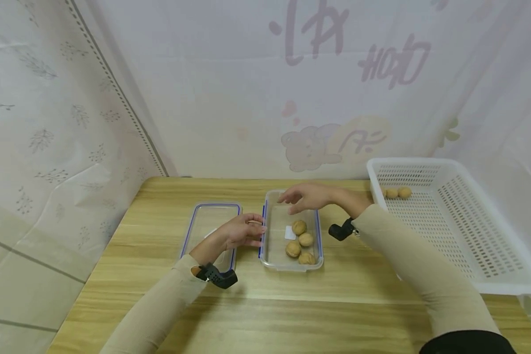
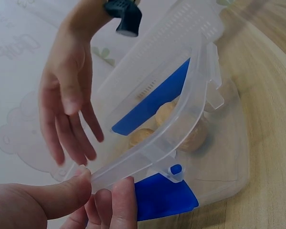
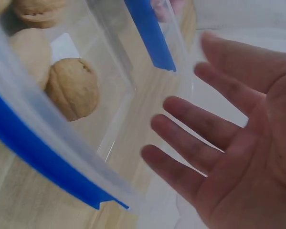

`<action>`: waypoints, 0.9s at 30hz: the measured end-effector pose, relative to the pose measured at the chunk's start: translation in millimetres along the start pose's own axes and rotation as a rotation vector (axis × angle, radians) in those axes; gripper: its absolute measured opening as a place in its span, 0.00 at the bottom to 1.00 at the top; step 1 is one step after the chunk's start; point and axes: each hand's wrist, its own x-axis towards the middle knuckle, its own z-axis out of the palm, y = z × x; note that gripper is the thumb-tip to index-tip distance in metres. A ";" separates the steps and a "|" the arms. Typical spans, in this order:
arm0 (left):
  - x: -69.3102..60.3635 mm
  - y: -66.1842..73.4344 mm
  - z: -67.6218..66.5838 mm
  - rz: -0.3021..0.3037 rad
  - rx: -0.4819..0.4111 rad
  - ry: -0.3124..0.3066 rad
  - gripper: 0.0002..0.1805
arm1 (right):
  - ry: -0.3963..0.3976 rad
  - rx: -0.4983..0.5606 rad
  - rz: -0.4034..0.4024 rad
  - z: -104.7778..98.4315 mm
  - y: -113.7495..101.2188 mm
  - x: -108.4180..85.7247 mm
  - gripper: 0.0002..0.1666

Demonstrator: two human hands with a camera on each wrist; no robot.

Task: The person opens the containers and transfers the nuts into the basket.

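Okay, nearest first: bare bench (image 1: 265, 324), tan left sleeve (image 1: 159, 305) coming in low, tan right sleeve (image 1: 407, 255) with a black cuff (image 1: 469, 341) at the bottom edge. Black wrist device on each arm, left one (image 1: 219, 277) and right one (image 1: 341, 230).

Clear container (image 1: 275, 246) sits on the bench, mid-view, long side running away from the person, blue latches (image 2: 166, 200) along both long sides. Four walnuts (image 1: 293, 249) lie inside, bunched in the near half toward the right wall; small white rectangle (image 1: 289, 233) shows at the container's floor beside them.

Left hand (image 1: 239, 231) is at the container's left wall, fingers narrow, pinching the rim: thumb on top, other fingers outside, next to a latch. Clear lid (image 1: 217, 214) with blue edging lies flat on the bench left of the container, partly behind the left hand and forearm.

Right hand (image 1: 311, 196) hangs over the container's far end, fingers wide, slightly bent and spread, holding nothing, apart from the walnuts.

White slotted basket (image 1: 411, 162) stands at the right. Basket walnuts (image 1: 392, 193) sit at its far left corner, two plain to see, another partly hidden by the rim.

Behind everything, pale printed curtain (image 1: 203, 98); leaf-patterned cloth (image 1: 48, 147) at left.
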 end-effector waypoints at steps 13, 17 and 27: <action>0.7 0.7 1.8 0.009 0.009 0.002 0.22 | -0.308 0.098 0.231 -3.7 2.7 24.3 0.29; 0.9 0.6 1.1 0.012 0.006 0.000 0.21 | -0.349 0.096 0.329 0.1 2.3 26.3 0.28; -1.8 0.7 2.1 0.016 0.010 -0.004 0.21 | -0.360 0.001 0.361 9.1 -1.3 29.2 0.27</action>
